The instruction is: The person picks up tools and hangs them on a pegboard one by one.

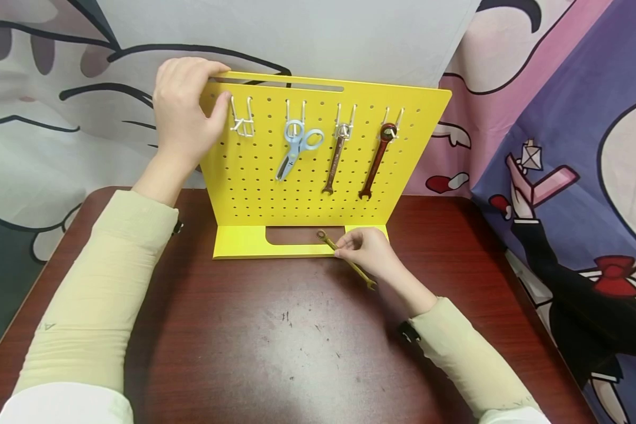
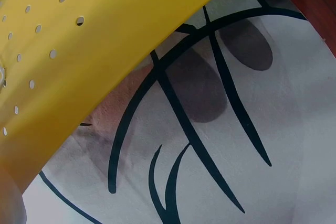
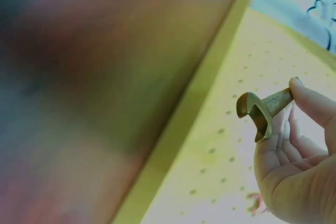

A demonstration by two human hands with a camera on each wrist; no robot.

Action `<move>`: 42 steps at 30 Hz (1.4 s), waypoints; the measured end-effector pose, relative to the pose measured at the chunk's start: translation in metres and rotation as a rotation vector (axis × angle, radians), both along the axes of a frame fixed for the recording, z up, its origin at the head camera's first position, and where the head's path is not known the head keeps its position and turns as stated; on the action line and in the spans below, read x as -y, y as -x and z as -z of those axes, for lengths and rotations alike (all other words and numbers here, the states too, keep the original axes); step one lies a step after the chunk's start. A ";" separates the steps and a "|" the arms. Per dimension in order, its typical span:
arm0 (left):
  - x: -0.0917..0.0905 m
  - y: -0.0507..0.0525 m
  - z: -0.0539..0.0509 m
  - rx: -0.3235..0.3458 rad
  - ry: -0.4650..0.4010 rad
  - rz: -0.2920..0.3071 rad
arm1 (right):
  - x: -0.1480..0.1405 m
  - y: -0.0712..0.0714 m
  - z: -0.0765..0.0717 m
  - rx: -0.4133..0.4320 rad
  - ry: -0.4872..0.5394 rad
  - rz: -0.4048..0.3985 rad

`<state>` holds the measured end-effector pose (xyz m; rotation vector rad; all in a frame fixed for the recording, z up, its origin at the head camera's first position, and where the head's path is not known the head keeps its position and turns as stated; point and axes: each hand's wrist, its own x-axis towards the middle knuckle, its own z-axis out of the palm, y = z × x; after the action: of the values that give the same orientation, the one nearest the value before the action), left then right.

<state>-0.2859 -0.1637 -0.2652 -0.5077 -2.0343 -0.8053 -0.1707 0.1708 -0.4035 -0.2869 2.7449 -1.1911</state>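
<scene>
A yellow pegboard (image 1: 392, 97) stands upright on its base at the back of the table. My left hand (image 1: 185, 112) grips its upper left corner, thumb on the front face and fingers over the top edge; only a blurred bit of that hand (image 2: 9, 205) enters the left wrist view. Low in front of the board, my right hand (image 1: 373, 253) pinches a brass-coloured combination wrench (image 1: 356, 270) between thumb and fingers. Its ring end points up and left, its open end down and right. The right wrist view shows the open jaw of this wrench (image 3: 277, 102) close up.
White hooks carry light-blue scissors (image 1: 294, 147), a slim wrench (image 1: 334, 162) and a dark reddish wrench (image 1: 374, 164). Another hook (image 1: 242, 126) at the left holds nothing. The dark red table (image 1: 275, 330) stretches before the board; cartoon cloth (image 1: 350, 35) hangs behind.
</scene>
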 end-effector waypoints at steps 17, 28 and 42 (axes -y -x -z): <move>0.007 -0.002 -0.001 -0.028 0.098 0.016 | 0.087 0.026 -0.062 -0.176 0.220 -0.038; 0.007 -0.002 0.000 -0.020 0.071 0.023 | 0.130 0.033 -0.092 -0.248 0.413 -0.037; 0.008 -0.002 0.000 -0.022 0.099 0.016 | 0.157 0.049 -0.105 -0.308 0.484 -0.002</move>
<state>-0.2842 -0.1716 -0.2648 -0.5872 -2.0593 -0.7080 -0.2198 0.0137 -0.2988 -0.5639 2.6444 -1.9489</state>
